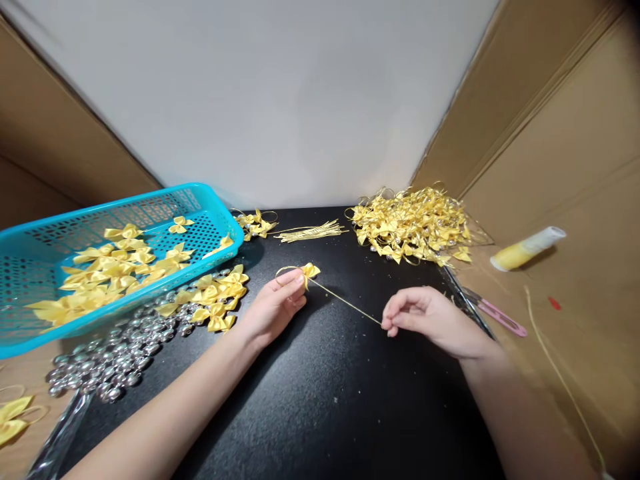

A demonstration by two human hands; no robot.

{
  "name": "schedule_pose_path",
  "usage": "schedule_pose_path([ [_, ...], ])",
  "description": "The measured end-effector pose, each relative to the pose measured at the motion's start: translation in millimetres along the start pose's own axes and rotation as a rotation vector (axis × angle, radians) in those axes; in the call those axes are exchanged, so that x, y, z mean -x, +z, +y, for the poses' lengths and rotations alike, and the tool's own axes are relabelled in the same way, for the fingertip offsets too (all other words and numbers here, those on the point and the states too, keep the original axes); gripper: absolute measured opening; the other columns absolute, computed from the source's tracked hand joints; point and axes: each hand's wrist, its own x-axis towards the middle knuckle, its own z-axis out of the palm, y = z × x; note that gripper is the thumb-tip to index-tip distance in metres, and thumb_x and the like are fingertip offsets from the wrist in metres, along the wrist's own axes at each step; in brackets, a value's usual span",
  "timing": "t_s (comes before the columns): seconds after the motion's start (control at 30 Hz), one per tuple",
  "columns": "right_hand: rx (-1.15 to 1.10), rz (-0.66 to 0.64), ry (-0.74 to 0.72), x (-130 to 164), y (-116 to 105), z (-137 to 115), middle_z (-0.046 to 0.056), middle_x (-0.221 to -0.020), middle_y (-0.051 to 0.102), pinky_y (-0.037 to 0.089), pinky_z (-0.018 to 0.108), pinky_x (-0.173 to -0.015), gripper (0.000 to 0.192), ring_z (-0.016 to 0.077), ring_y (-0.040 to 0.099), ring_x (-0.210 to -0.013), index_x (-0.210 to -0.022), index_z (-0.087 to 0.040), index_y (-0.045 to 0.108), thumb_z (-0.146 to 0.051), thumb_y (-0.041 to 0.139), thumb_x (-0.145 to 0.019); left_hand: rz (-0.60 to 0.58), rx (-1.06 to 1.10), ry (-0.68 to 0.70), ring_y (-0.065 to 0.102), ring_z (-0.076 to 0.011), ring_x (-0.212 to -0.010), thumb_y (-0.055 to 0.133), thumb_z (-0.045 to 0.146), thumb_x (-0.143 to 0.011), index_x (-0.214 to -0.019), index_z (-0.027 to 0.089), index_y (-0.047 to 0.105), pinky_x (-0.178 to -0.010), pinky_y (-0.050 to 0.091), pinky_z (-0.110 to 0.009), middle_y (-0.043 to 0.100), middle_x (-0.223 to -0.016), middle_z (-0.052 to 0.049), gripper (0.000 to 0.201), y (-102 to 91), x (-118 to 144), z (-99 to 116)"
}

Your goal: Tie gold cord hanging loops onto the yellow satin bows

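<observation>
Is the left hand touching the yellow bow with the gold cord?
Touching. The head view shows the left hand pinching the yellow bow at its fingertips, no gap visible.

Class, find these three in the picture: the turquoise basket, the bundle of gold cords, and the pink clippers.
turquoise basket [223,220]: head view, on its right rim.
bundle of gold cords [311,232]: head view, on the middle of the strands.
pink clippers [500,319]: head view, on the handle.

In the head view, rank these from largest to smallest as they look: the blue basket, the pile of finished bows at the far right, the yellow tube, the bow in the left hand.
1. blue basket
2. pile of finished bows
3. yellow tube
4. bow pinched by the left hand

The basket sits nearer the camera, which inflates it somewhat.
</observation>
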Motion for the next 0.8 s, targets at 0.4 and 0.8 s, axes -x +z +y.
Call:
schedule_pose_path([
  [0.4, 0.184, 0.290, -0.111, -37, -35, 9, 0.002, -0.073, 0.072, 0.048, 0.024, -0.061, 0.029, 0.0077, 0.059, -0.057, -0.075, -0.015, 0.067, -0.034, 0.084, -0.061, -0.269, -0.171, -0.132, 0.046, -0.0067, -0.050, 0.091, 0.025, -0.046, -0.062, 0.016, 0.074, -0.048, 0.032, -0.019, 0.060, -0.056, -0.001, 0.025, 10.2, 18, 8],
  [0.8, 0.058, 0.245, -0.274, -100, -24, -38, -0.002, -0.070, 0.068, 0.046, 0.021, -0.057, 0.024, 0.0061, 0.056, -0.059, -0.075, -0.019, 0.065, -0.025, 0.084, -0.062, -0.436, -0.404, -0.284, 0.047, -0.0087, -0.051, 0.084, 0.023, -0.057, -0.065, 0.017, 0.076, -0.046, 0.027, -0.020, 0.063, -0.059, -0.003, 0.013, 14.5, 25, -11],
])
